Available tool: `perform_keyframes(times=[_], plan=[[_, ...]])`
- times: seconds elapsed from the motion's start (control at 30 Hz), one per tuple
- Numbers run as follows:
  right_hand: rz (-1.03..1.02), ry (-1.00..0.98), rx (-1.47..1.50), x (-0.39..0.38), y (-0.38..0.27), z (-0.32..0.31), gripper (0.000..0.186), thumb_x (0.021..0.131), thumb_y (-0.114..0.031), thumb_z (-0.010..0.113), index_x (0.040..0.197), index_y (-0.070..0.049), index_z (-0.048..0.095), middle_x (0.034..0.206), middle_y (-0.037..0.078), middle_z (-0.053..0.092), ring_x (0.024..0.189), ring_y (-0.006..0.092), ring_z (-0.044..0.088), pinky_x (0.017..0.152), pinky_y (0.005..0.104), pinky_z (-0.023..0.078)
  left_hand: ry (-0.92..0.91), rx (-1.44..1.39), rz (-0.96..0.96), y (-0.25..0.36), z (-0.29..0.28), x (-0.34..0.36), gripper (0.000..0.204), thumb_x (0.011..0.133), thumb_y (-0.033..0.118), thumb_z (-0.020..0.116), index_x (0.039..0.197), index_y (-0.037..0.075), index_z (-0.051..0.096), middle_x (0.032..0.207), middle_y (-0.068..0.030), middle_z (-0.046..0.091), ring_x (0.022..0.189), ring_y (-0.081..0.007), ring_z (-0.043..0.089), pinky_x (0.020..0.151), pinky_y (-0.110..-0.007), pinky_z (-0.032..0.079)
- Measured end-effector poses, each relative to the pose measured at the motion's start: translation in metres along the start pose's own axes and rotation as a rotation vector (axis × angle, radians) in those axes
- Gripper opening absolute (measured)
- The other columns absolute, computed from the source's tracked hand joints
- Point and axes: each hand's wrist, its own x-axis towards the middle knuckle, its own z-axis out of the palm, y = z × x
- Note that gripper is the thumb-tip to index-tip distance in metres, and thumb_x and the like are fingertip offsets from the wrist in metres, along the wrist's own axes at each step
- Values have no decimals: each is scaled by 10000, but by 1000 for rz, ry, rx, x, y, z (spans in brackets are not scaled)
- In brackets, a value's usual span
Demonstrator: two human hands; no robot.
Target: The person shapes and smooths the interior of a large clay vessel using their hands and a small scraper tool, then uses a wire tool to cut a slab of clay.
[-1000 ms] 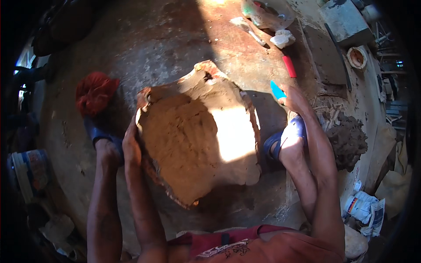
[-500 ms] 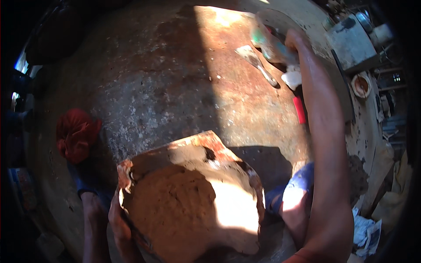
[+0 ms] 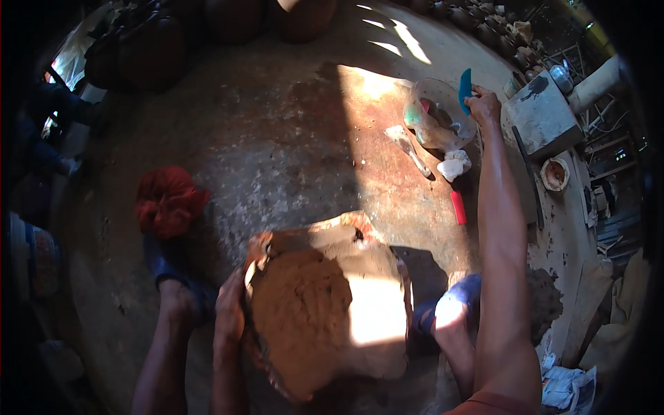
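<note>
A broad lump of wet brown clay (image 3: 304,304) lies low in the middle, between my feet, on a rough-edged slab (image 3: 346,223). My left hand (image 3: 230,304) rests along the left side of the slab, its fingers stretched out against the edge. Far forward on the right, my right hand (image 3: 484,107) grips a teal curved flat tool (image 3: 465,90) over the rim of a clear plastic basin (image 3: 432,86). Inside the basin are murky contents and something red. Beside it lie a scraper with a wide blade (image 3: 409,152), a whitish lump (image 3: 454,166) and a red stick-like piece (image 3: 457,207).
A crumpled red cloth (image 3: 169,200) sits on the floor by my left foot. Large dark round pots (image 3: 152,52) line the back. To the right stand a grey block (image 3: 545,114) and a small bowl (image 3: 555,173). Sunlight cuts across the worn floor.
My right hand has come up from the basin, and the teal tool now shows in it. The view has shifted, so the slab and cloth appear further right. My left hand stays at the slab.
</note>
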Motion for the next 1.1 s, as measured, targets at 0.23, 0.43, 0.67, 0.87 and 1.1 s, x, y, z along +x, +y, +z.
perform_keyframes(times=[0.23,0.43,0.67,0.87,1.1], plan=[[-259,4,149,-212,-137,-91,211,923,-194,674,1041,-34,744,916,196,747,847,344,744,755,434,556,-36,-155,12,16,19,8,503,1107,337,411,1372,-46,600,1324,-156,676,1253,-212,589,1083,-313,402],[-490,-231,414,-411,-186,-69,282,939,-167,641,1185,-44,707,893,155,709,843,297,700,758,421,552,72,-266,-79,3,17,-6,551,1105,397,377,1393,-23,588,1302,-151,681,1231,-212,597,1045,-335,424],[-573,98,-84,-469,-206,-5,381,894,-60,634,1273,-62,667,1108,76,629,893,294,645,821,402,546,170,-232,-89,14,24,-29,585,1082,432,382,1441,1,550,1415,-215,611,1338,-341,556,1094,-386,404],[-546,-96,191,-501,-213,28,277,848,-13,678,1125,-26,701,931,108,608,790,255,643,662,374,520,98,-302,-84,26,32,-36,565,1091,415,362,1404,-7,568,1335,-203,650,1263,-318,593,1069,-387,414],[-169,-264,610,-493,-246,-7,138,981,-110,633,1077,-38,701,851,135,712,702,177,647,660,345,520,111,-330,-57,21,22,-29,518,1102,373,359,1383,-11,566,1314,-183,640,1222,-257,581,1050,-367,420]])
